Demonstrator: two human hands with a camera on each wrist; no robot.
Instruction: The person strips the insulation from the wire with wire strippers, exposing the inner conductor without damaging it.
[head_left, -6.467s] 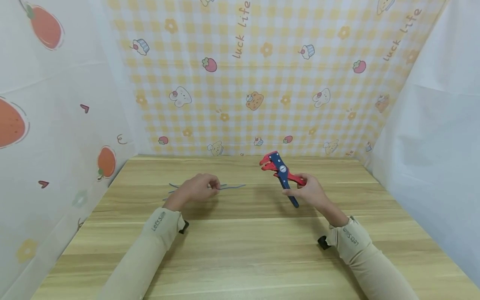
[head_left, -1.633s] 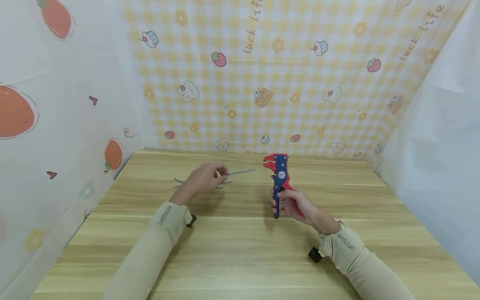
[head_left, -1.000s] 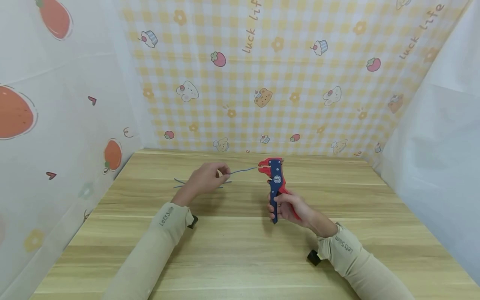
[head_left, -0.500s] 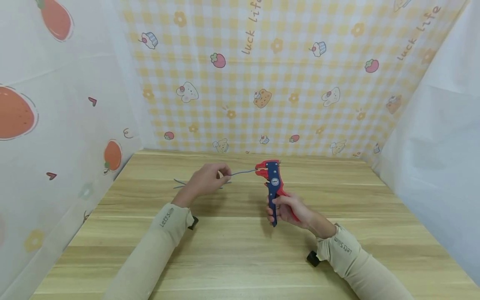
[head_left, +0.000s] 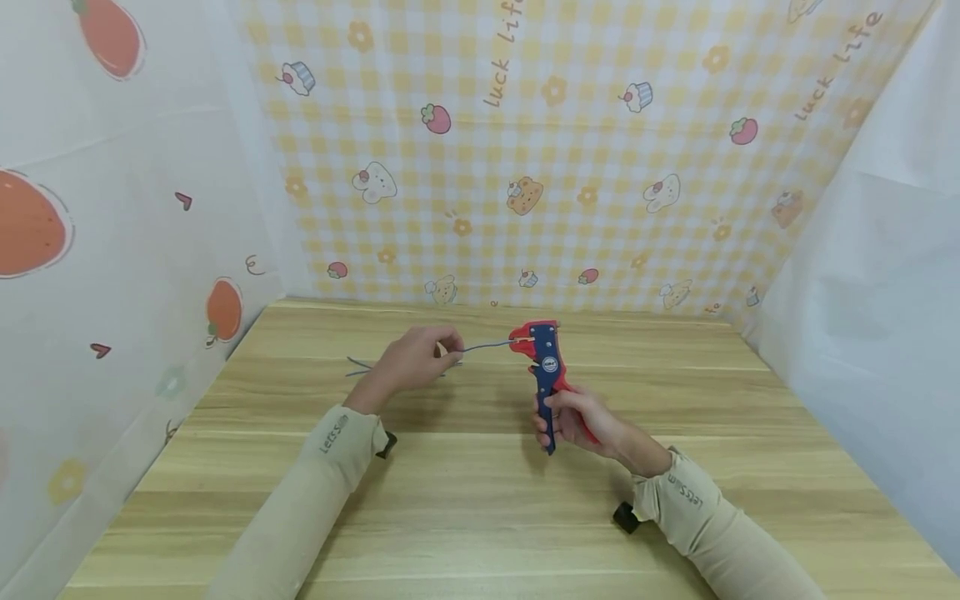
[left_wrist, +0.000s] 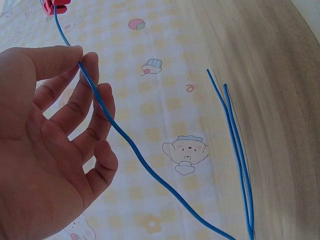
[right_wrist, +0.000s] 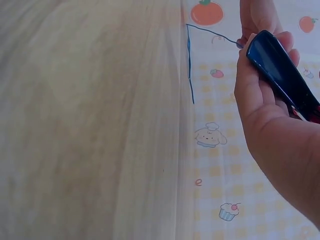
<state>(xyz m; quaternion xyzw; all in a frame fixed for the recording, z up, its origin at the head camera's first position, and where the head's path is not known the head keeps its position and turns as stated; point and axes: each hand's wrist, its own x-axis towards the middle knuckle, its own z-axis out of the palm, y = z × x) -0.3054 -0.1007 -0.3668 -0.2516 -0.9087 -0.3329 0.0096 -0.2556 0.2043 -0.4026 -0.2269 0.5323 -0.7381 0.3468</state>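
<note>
Between thumb and fingertips, my left hand (head_left: 417,357) pinches a blue wire (left_wrist: 134,146). One end of that wire runs right into the red jaws of a wire stripper, which look closed around it. The wire stripper (head_left: 550,364) has a dark blue body and a red lever. My right hand (head_left: 585,421) grips its handles, fingers wrapped round them, holding it upright over the table. In the left wrist view the wire trails down past my fingers. The wire's tip inside the jaws is hidden.
Other blue wires (left_wrist: 235,135) lie on the wooden table (head_left: 480,517), partly under my left hand in the head view. A patterned cloth (head_left: 480,150) stands behind the table, and more cloth hangs at both sides.
The wire stripper came left and slightly down until the wire's end entered its jaws. Over the last half second the jaws closed on the wire. My left hand shifted only slightly right.
</note>
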